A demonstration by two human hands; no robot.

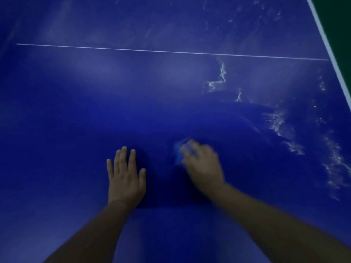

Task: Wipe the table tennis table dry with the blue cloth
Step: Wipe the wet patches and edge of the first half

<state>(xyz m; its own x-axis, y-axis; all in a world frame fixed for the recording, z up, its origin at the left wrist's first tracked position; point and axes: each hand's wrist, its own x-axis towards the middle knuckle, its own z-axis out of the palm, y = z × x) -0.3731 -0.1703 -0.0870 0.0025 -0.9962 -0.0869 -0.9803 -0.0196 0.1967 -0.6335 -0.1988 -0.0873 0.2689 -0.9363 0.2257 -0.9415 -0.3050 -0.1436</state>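
The right hand (204,166) lies on top of the blue cloth (179,149), which is bunched under its fingers on the near middle of the counter (76,111). The hand is smeared with blur, so I cannot tell whether the fingers curl round the cloth or only press it flat. The left hand (126,179) is released, palm down with its fingers spread straight on the surface just beside it.

To do this pass well, I'd say the cloth should go out to the right in overlapping strokes under firm, even pressure. It should be turned to a drier face once it only pushes the water along.

The surface is deep blue and dull around the hands. Pale, glinting water streaks (281,126) run down the right side, towards the white edge (326,40), with fainter smears beyond the thin white line (152,50). By my reckoning, much is left to dry.
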